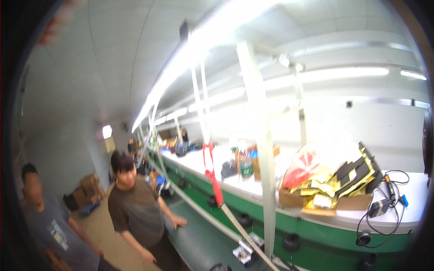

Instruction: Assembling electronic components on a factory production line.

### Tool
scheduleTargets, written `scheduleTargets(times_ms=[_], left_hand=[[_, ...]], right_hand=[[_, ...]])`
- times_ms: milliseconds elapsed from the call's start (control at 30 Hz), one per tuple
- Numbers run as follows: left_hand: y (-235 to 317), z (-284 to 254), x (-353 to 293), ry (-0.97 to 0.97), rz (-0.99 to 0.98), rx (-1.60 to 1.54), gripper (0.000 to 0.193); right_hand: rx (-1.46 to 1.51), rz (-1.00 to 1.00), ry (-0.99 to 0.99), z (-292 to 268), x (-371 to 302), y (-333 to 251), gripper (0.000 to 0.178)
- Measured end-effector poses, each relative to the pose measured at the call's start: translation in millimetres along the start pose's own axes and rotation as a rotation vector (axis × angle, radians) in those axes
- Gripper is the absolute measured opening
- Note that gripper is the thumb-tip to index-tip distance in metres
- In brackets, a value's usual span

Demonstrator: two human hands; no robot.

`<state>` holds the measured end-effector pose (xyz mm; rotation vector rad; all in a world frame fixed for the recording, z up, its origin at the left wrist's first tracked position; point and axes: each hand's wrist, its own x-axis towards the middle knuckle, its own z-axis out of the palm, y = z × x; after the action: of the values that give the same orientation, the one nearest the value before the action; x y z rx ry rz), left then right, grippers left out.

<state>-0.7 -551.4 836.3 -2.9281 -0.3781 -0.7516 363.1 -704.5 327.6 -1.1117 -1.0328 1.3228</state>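
Neither of my hands shows over the work line. A blurred pinkish shape [56, 22] sits at the upper left rim, close to the camera; it may be fingers of my left hand, and its pose is unreadable. My right hand is out of the picture. The view looks along a green conveyor belt [199, 235] with a white shelf [407, 203] above it. A person in a brown T-shirt [135, 207] stands at the belt with one hand [177, 221] resting on it.
A second person in a grey T-shirt [49, 230] stands at the far left. An open cardboard box [348, 203] of yellow and black packets, a red-and-white bag [302, 170] and black cables [384, 212] lie on the shelf. White posts [266, 180], a red strap [212, 174] and black round parts [291, 241] line the belt.
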Motion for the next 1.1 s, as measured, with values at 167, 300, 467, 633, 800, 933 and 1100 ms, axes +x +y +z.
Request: scheduleTargets(times_ms=[167, 300, 467, 633, 800, 933, 1100], left_hand=[[-111.2, 63.2, 153.2, 0.515, -0.044, 0.027, 0.056], [-154.5, 101.6, 220.8, 0.705, -0.024, 0.007, 0.056], [-171.9, 96.9, 256.9, 0.836, -0.129, -0.049, 0.036], [-162.2, 94.0, 263.9, 0.898, -0.241, 0.059, 0.020], [-142.3, 94.2, 273.8, 0.855, -0.172, 0.000, 0.015], [-115.2, 93.4, 241.5, 0.709, -0.086, -0.395, 0.019], [-79.8, 100.7, 233.7, 0.711, 0.077, -0.625, 0.024]], right_hand=[[0.110, -0.054, 0.116, 45.4, 11.5, 5.0, 0.044], [0.079, -0.030, 0.121, 57.6, 23.3, 0.9, 0.041], [0.091, -0.053, 0.236, 57.3, 29.0, -5.3, 0.034], [0.114, -0.066, 0.341, 55.0, 26.4, -11.3, 0.027], [0.221, -0.139, 0.388, 44.4, 17.1, -6.5, 0.028], [0.149, -0.155, 0.383, 39.9, -0.8, -7.9, 0.028], [0.178, -0.172, 0.499, 36.1, -32.6, -6.6, 0.028]])
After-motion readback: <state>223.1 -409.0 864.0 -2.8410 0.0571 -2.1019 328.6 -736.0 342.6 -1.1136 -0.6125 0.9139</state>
